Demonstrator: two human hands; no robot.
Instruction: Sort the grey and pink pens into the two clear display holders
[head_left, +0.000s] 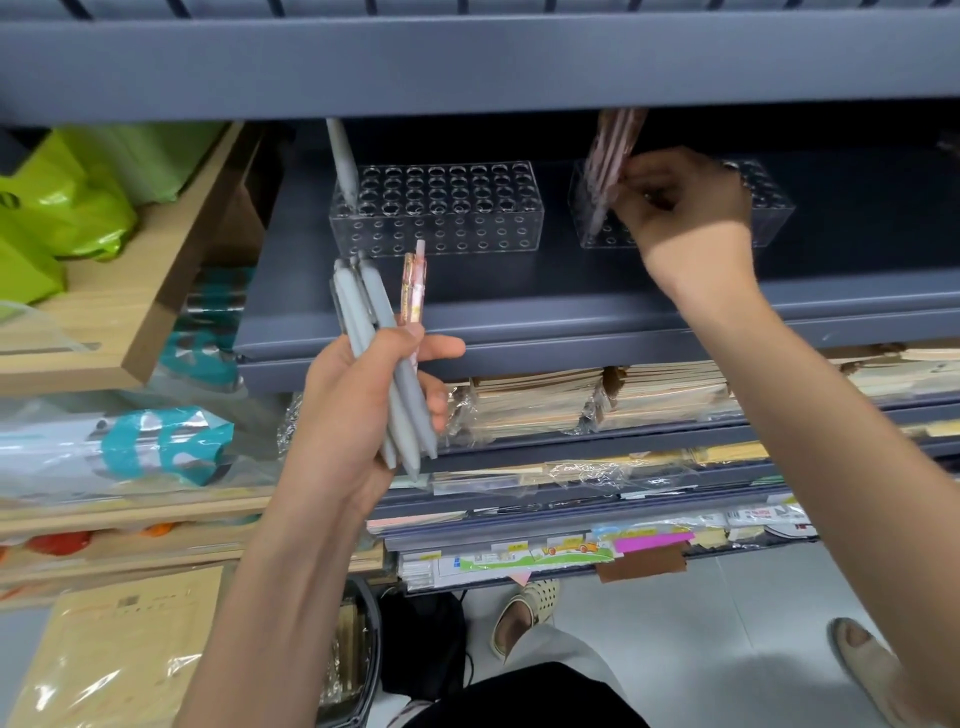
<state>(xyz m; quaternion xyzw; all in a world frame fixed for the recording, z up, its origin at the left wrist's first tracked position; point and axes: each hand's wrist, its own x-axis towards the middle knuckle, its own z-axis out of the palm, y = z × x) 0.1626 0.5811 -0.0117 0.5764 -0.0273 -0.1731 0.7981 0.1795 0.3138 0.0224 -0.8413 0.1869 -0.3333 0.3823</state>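
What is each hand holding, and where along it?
Left hand grips grey pens and one pink pen round their middles. Right hand pinches a pink bunch mid-barrel.

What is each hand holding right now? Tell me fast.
Left hand: closed, gripping a bundle of grey pens and one pink pen.
Right hand: closed, pinching blurred pink pens at the right holder.

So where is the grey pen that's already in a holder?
Head view, left of centre: the grey pen stands tilted in the left end of the left holder, above the bundle the left hand grips.
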